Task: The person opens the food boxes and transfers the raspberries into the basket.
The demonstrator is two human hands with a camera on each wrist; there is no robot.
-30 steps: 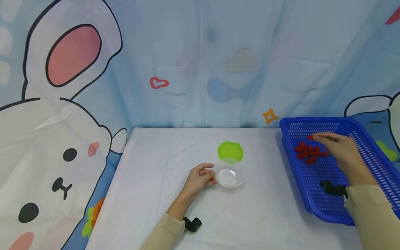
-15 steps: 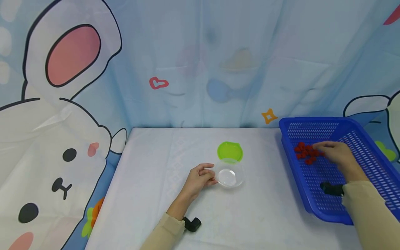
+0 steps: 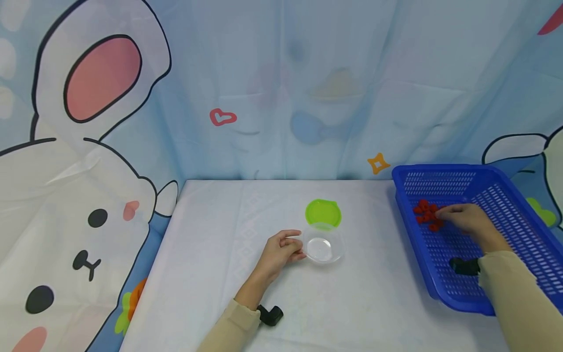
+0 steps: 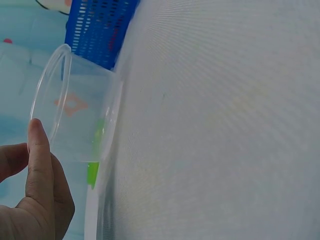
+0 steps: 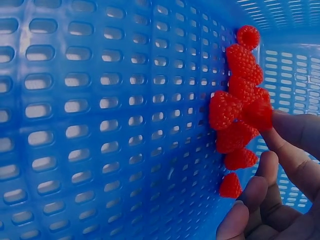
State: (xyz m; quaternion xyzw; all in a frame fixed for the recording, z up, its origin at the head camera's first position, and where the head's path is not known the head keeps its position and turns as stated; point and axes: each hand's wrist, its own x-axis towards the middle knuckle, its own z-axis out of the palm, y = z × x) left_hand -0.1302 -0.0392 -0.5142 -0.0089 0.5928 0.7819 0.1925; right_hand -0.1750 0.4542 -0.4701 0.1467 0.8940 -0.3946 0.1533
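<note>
My left hand pinches the near-left rim of a clear round plastic tub standing on the white-covered table. In the left wrist view, the tub has a fingertip against its rim and another finger on the opposite side. Over the blue basket, my right hand is low among a cluster of red raspberries. A slightly blurred raspberry sits between its thumb and forefinger in the right wrist view, with the other fingers loosely curled. Several more raspberries lie on the basket's floor beside it.
The blue perforated basket stands at the table's right side, its walls rising round the right hand. A bright green round lid lies just behind the tub. A printed cloth hangs behind the table.
From above the far part of the raspberries, my right hand has come down and slightly left to the cluster. The left hand and the tub have stayed in place.
</note>
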